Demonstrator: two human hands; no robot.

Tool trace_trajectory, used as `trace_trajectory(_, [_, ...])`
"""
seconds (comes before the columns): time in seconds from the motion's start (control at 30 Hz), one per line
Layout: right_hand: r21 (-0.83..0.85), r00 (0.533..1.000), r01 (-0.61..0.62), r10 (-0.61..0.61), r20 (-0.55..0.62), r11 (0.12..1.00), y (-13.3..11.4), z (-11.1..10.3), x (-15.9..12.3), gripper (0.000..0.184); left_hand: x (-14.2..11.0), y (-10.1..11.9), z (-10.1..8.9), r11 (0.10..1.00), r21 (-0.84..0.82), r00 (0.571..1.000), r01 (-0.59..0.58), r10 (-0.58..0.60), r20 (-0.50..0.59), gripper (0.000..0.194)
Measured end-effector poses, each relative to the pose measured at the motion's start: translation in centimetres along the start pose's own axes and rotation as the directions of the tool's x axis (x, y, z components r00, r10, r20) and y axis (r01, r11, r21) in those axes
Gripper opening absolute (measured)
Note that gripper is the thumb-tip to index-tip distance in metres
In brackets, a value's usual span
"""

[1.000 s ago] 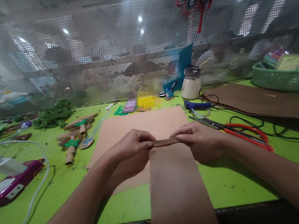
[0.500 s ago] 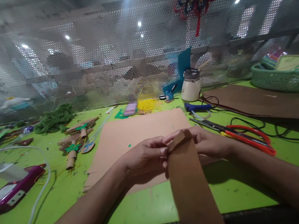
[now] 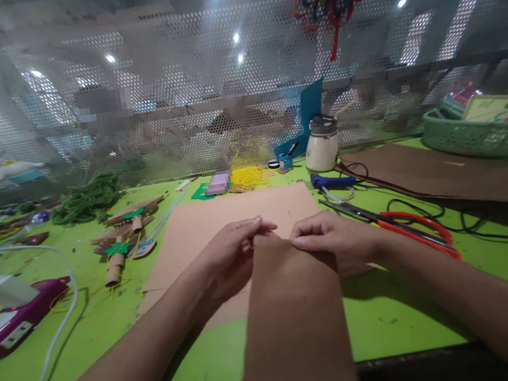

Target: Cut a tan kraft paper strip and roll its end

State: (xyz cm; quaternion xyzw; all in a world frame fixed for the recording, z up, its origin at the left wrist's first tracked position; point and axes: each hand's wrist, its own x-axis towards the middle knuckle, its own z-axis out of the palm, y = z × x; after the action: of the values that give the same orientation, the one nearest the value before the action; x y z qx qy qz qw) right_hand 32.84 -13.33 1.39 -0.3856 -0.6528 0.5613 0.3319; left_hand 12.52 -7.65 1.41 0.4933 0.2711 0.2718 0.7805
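Note:
A broad strip of brown paper (image 3: 298,323) hangs from both hands toward the bottom edge of the view. At its top right corner, my right hand (image 3: 329,236) pinches the sheet between thumb and fingers. My left hand (image 3: 232,253) is closed at the top left corner, its fingertips partly hidden by the paper. Underneath the hands lies a stack of lighter tan paper sheets (image 3: 219,214). Scissors with red handles (image 3: 423,233) rest right of my right hand, beside a blue glue gun (image 3: 335,180).
At left are a purple power strip (image 3: 21,318) with a white cable, green yarn (image 3: 87,198) and small cardboard figures (image 3: 118,253). Behind stand a cream jar (image 3: 322,146) and yellow shreds (image 3: 250,178). A green basket (image 3: 478,137) sits at right near dark brown sheets (image 3: 398,176). Perforated mesh closes the back.
The brown paper now shows much wider, and the small folded flap at its top no longer shows. My hands have moved apart, the left one to the left.

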Motion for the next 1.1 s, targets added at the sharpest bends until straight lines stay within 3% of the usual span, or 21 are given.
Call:
trace_trajectory(0.1, [-0.077, 0.998, -0.070, 0.069, -0.006, 0.995, 0.5, 0.1, 0.2, 0.026, -0.3, -0.1, 0.5, 1.000, -0.006, 0.999, 0.029, -0.028, 0.046, 0.034])
trace_trajectory(0.23, [-0.343, 0.995, -0.024, -0.012, -0.102, 0.939, 0.5, 0.3, 0.7, 0.027, -0.6, -1.1, 1.3, 0.986, 0.163, 0.994, 0.042, -0.059, 0.096, 0.023])
trace_trajectory(0.3, [-0.374, 0.985, -0.035, -0.032, -0.171, 0.927, 0.4, 0.4, 0.8, 0.026, -0.6, -1.5, 1.2, 0.975, 0.218, 0.995, 0.051, -0.069, 0.074, 0.020])
trace_trajectory(0.37, [-0.268, 0.969, -0.077, 0.009, -0.249, 0.960, 0.5, 0.5, 0.8, 0.022, -0.6, -1.5, 0.8, 0.975, 0.219, 0.998, 0.039, -0.050, 0.043, 0.020])
trace_trajectory(0.43, [-0.039, 0.959, -0.102, 0.087, -0.270, 0.994, 0.8, 0.6, 0.7, 0.018, -0.5, -1.4, 0.3, 0.978, 0.210, 1.000, 0.010, -0.013, 0.014, 0.020])
trace_trajectory(0.53, [0.291, 0.964, -0.069, 0.139, -0.225, 0.954, 1.3, 0.8, 0.6, 0.020, -0.2, -1.2, -0.3, 0.965, 0.259, 0.999, -0.027, 0.035, -0.025, 0.021])
trace_trajectory(0.6, [0.389, 0.969, -0.044, 0.134, -0.208, 0.920, 1.6, 0.9, 0.6, 0.020, 0.1, -1.0, -0.5, 0.930, 0.365, 0.997, -0.041, 0.063, -0.049, 0.021])
trace_trajectory(0.77, [0.374, 0.966, -0.031, 0.124, -0.227, 0.927, 1.7, 0.9, 0.8, 0.017, 0.2, -0.7, -0.7, 0.768, 0.632, 0.983, -0.104, 0.174, -0.051, 0.021])
trace_trajectory(1.1, [0.313, 0.956, -0.031, 0.120, -0.268, 0.949, 1.4, 0.9, 0.8, 0.023, -0.2, -0.9, -0.6, 0.544, 0.828, 0.953, -0.138, 0.300, -0.038, 0.023])
